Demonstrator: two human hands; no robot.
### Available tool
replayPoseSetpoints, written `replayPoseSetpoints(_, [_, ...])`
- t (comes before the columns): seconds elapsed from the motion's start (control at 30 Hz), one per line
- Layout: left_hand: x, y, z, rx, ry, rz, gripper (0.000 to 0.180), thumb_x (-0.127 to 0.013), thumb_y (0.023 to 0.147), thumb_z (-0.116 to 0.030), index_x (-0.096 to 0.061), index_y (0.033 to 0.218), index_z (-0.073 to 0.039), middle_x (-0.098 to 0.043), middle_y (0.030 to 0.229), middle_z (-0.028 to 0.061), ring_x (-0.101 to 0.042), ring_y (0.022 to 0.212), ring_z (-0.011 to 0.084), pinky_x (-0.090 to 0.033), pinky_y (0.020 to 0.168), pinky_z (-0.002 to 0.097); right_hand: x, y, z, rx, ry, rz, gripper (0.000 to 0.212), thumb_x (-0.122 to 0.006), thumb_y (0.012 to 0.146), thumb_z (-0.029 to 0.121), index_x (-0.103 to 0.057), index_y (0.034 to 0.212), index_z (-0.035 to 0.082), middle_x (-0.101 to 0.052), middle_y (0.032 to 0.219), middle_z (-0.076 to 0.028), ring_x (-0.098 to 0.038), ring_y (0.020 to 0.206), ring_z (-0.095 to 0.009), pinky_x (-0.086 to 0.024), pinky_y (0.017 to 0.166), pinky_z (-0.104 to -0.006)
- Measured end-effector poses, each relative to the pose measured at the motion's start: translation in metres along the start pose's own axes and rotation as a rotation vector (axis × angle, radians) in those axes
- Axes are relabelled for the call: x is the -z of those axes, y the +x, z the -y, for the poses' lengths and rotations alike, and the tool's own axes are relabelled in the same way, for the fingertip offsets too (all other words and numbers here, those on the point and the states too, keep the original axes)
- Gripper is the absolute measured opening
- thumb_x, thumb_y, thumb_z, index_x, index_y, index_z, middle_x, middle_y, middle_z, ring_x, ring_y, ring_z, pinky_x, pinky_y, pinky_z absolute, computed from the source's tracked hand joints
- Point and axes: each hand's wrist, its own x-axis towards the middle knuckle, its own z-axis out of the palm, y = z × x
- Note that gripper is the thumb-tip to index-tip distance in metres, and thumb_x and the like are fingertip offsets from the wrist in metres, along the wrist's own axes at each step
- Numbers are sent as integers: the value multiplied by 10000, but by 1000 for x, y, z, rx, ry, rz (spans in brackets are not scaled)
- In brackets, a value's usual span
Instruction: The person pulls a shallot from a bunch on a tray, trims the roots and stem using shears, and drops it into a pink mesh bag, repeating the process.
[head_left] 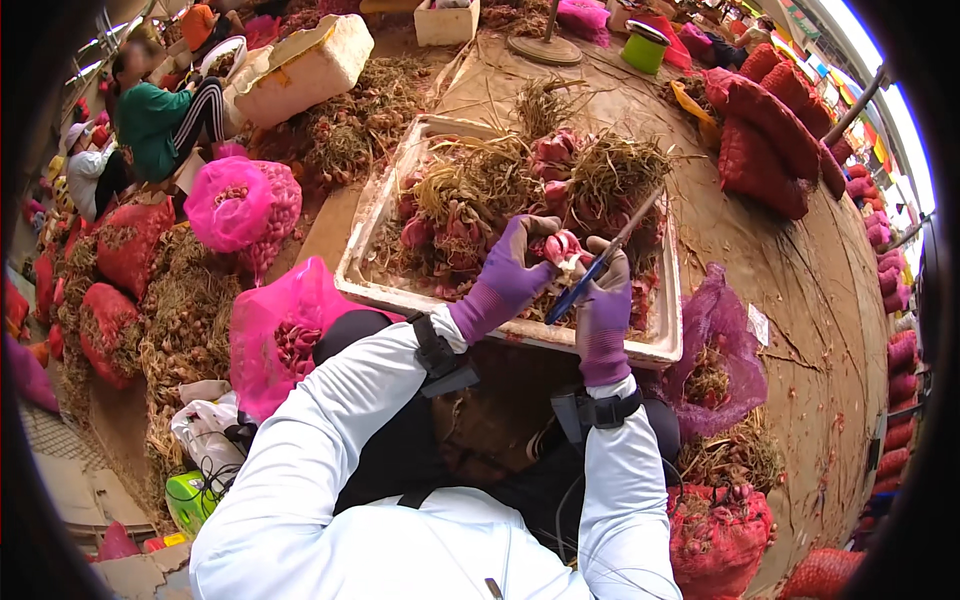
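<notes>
Over the front of a white foam box [440, 290], my left hand [508, 278] wears a purple glove with grey fingertips. Its thumb and fingers are closed on a pink-skinned garlic bulb [563, 247]. Close beside it, my right hand [606, 305], gloved alike, grips a slim tool with a blue part [572, 298]. The tool slants from the lower left to the upper right; whether it is a knife or scissors does not show clearly. Bunches of garlic with dry stalks [470, 180] fill the box beneath both hands.
Pink mesh bags [290, 330] stand left of the box, a purple mesh bag [715, 350] right of it. A red sack [720, 540] sits by my right arm. Large red sacks [765, 140] are at the far right. A person in green [155, 125] sits at the far left.
</notes>
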Motion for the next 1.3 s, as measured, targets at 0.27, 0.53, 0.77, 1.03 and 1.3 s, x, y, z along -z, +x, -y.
replayPoseSetpoints(0.27, [-10, -4, 7, -401, 149, -17, 437, -671, 817, 34, -448, 1191, 5, -431, 1391, 219, -561, 1173, 242, -476, 952, 314, 8, 0, -8, -64, 163, -131, 302, -658, 862, 28, -536, 1138, 19, -607, 904, -41, -598, 743, -79, -499, 640, -193])
replayPoseSetpoints(0.53, [-6, 3, -22, 361, -539, 216, 514, -605, 915, -145, -353, 1351, -38, -474, 1306, 125, -590, 1065, 200, -494, 938, 374, 26, 5, 13, -49, 74, -99, 393, -626, 825, -34, -523, 1200, 20, -627, 899, -59, -574, 665, -67, -471, 568, -176])
replayPoseSetpoints(0.77, [7, 6, -10, 422, -831, 454, 547, -581, 937, -147, -343, 1417, -35, -535, 1277, 108, -590, 1098, 201, -494, 943, 384, 33, 7, 13, -86, 104, 51, 428, -611, 806, -22, -503, 1220, -3, -618, 884, -42, -578, 688, -77, -478, 579, -196])
replayPoseSetpoints(1.03, [14, 9, -17, 222, -896, 429, 518, -560, 921, -61, -369, 1401, -19, -497, 1339, 146, -533, 1192, 220, -451, 998, 375, 29, 9, 22, -194, 382, 85, 446, -614, 847, 6, -444, 1259, 16, -613, 978, -88, -629, 828, -148, -530, 704, -242])
replayPoseSetpoints(1.3, [9, 9, -17, 28, -420, 350, 685, -524, 834, 149, -299, 1460, -16, -443, 1408, 68, -495, 1222, 141, -384, 1041, 294, 16, 4, 16, -43, 135, 81, 456, -708, 838, 30, -471, 1228, 17, -631, 997, -49, -631, 818, -100, -514, 718, -203])
